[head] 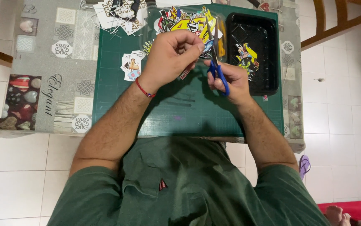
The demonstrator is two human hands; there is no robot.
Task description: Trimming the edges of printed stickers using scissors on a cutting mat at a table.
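My left hand (pixel 173 54) is closed around a small sticker piece (pixel 207 46), holding it up over the green cutting mat (pixel 117 104). My right hand (pixel 230 79) grips blue-handled scissors (pixel 217 67), blades pointing away from me and meeting the sticker piece. A red thread bracelet (pixel 145 89) circles my left wrist. Just beyond my hands lies a colourful sticker sheet (pixel 184 21) in clear film. A black plastic tray (pixel 251 50) to the right of my hands holds a cut-out sticker (pixel 246 56).
A few small cut stickers (pixel 131 65) lie on the mat's left part, and a pile of paper offcuts (pixel 119 14) sits at the far edge. The small table has a patterned grey cloth (pixel 63 62). A purple sandal (pixel 304 165) lies on the tiled floor.
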